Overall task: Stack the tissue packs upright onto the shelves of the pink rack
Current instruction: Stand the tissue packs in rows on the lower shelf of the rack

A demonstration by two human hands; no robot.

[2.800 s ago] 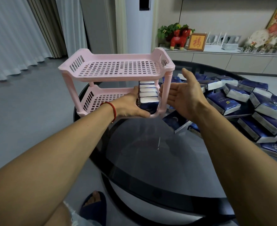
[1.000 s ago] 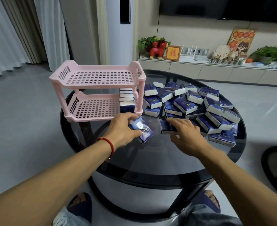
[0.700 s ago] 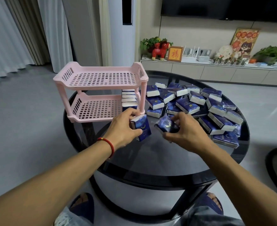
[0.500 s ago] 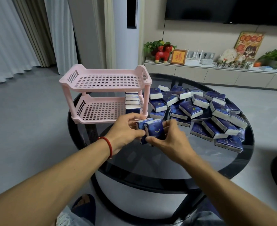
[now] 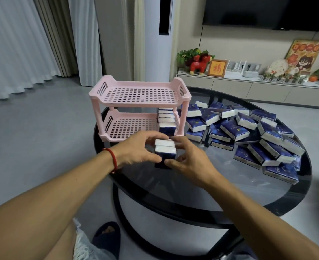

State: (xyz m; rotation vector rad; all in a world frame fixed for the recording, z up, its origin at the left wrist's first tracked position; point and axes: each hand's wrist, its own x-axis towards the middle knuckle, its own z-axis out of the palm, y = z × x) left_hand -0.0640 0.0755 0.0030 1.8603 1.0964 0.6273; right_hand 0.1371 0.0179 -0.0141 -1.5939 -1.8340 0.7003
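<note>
Head view, only one: both hands are clamped on two tissue packs held together upright, white ends up, blue wrap down, long axis vertical, broad faces toward and away from the camera. Left hand grips the left side, fingers curled over the back pack's top edge, thumb low at the front; right hand grips the right side the same way. The pair sits just above or on the dark glass surface; can't tell if it touches. Key relation: the pink rack is straight ahead, just past the fingertips, its open front facing the hands. Lower shelf has a row of upright packs along its right end, running front to back, nearest one directly behind the held pair. Free space lies left of that row, so my guess is forward and a bit left; the left hand is nearer it. Packs are already oriented like the row, no turning needed. Top shelf carries no packs. The loose pile of packs lies flat, well to the right, nearer the right hand. Most of the job is not yet done.
</note>
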